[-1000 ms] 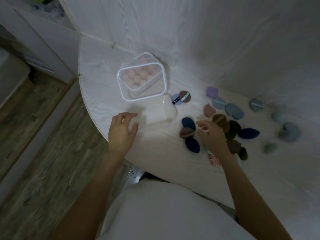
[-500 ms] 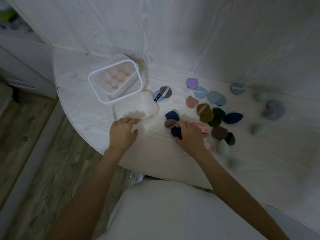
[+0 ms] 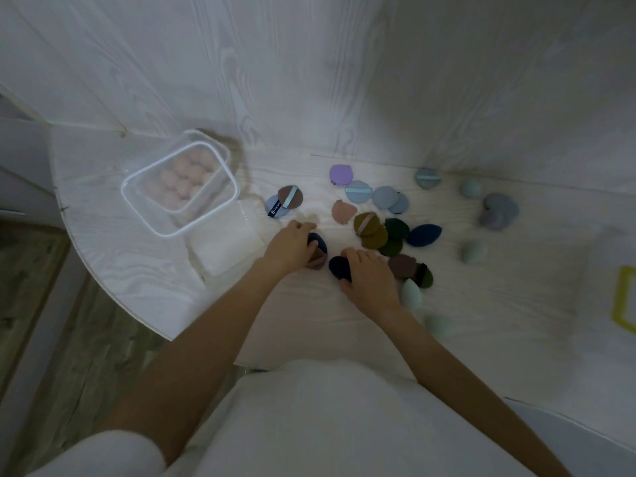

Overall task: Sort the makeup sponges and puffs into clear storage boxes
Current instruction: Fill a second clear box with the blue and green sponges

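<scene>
Navy puffs draw both hands: the left hand (image 3: 289, 244) curls its fingers onto one navy puff (image 3: 318, 239), having left the surface's edge; the right hand (image 3: 366, 275) grasps another (image 3: 339, 267). Hasty gathering could scatter neighbours beyond the clear box (image 3: 179, 187) of pink sponges.

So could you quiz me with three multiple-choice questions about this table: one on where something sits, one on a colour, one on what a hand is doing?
1. Where is the clear box of pink sponges?
A. left of the loose puffs
B. right of them
C. on the floor

2. What colour is the puff nearest the wall?
A. red
B. purple
C. yellow

3. What is the right hand doing?
A. hanging idle
B. holding the box
C. gripping a dark navy puff

Answers:
1. A, the box stands at the table's left end.
2. B, it is lilac-purple.
3. C, fingers curl over the puff.
</scene>
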